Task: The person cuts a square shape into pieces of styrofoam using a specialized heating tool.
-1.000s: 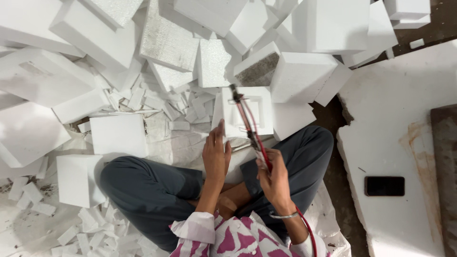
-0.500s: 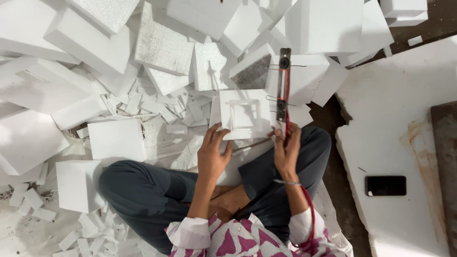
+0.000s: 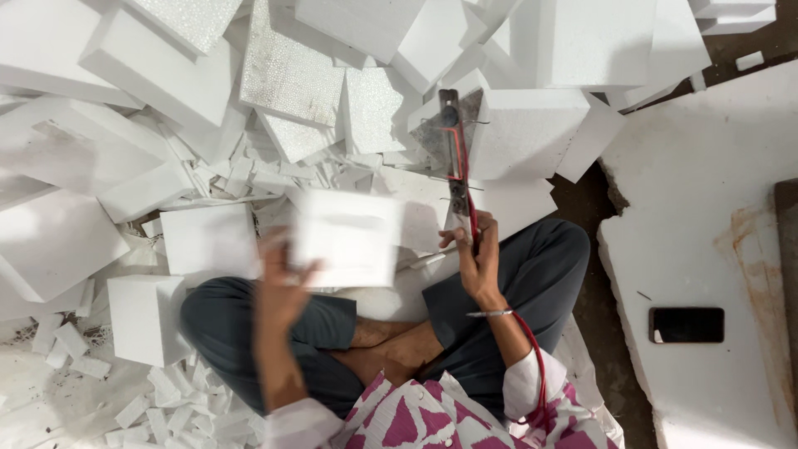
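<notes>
I sit cross-legged on the floor among white foam blocks. My left hand (image 3: 281, 287) grips a flat white foam slab (image 3: 349, 237), blurred with motion, held above my left knee. My right hand (image 3: 478, 254) is closed around the handle of a metal cutting tool (image 3: 453, 141) that points away from me; a red cable (image 3: 532, 357) runs from it along my right forearm. The tool's far end lies over a grey-faced foam block (image 3: 507, 133).
Large foam blocks (image 3: 166, 75) are piled ahead and to the left, small offcuts (image 3: 166, 403) litter the floor by my left leg. A cut square block (image 3: 208, 241) lies left of the slab. A dark phone (image 3: 686, 324) rests on a big foam sheet (image 3: 706, 208) at right.
My left hand has pulled the foam slab leftward and toward me, away from the tool. My right hand has stayed on the upright tool.
</notes>
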